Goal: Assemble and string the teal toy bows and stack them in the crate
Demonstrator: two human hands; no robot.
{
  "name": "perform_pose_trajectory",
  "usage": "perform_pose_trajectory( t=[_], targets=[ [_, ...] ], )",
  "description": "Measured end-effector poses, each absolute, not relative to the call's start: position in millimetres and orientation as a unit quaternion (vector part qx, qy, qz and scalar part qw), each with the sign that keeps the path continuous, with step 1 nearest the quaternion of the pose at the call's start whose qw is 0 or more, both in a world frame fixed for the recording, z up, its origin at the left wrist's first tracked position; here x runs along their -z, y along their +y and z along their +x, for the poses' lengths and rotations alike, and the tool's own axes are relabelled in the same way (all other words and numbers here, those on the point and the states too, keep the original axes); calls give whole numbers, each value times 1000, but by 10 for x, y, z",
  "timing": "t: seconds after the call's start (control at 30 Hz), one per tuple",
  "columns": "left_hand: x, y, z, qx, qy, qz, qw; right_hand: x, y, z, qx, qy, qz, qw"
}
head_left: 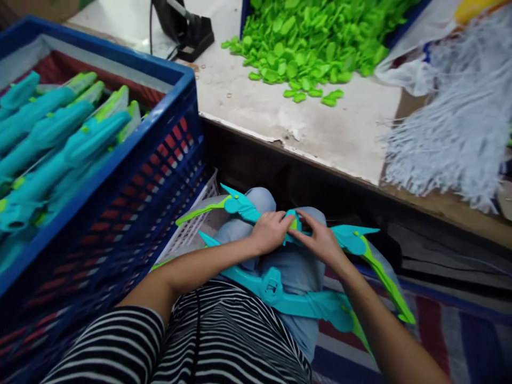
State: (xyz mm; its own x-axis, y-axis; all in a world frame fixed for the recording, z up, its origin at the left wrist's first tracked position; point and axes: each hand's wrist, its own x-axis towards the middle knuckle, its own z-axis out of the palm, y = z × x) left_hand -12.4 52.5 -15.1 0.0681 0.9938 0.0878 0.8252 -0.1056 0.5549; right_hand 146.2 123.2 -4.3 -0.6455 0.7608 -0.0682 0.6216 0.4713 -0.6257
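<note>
Across my lap lies a turquoise toy bow [356, 239] with lime-green tips, one limb reaching out to each side. My left hand [270, 232] is closed around it just left of its middle. With thumb and fingers, my right hand [320, 240] grips the bow's middle from the right, beside a small lime-green piece [294, 223] on it. The fingers partly cover the grip area. A second turquoise bow [296, 303] rests nearer my body, against my striped shirt, with an open slot showing in its centre; my right forearm crosses over its right limb.
To the left stands a blue plastic crate [186, 80] filled with turquoise and green bow parts. On the worktable [340, 138] are a heap of lime-green pieces [296, 42], a black stand [196, 40] and a bundle of white strings [448, 128]. A white basket [180, 234] sits beside my legs.
</note>
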Motion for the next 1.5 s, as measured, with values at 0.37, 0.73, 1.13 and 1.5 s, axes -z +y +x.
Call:
perform_pose_trajectory(
  t=[0.37, 0.73, 1.13, 1.5],
  targets=[
    [-163, 574, -377, -88, 537, 813, 208, -443, 1630, 1347, -309, -857, -400, 104],
    [-204, 1300, -515, -58, 496, 766, 405, -759, 3452, 252, -15, -850, -463, 251],
    [-6, 1357, -434, -70, 475, 752, 451, -1029, 3577, 568, -86, -872, -456, 155],
    [-55, 1415, -404, -77, 449, 729, 511, -930, 3173, 1011, -82, -846, -489, 196]
  ],
)
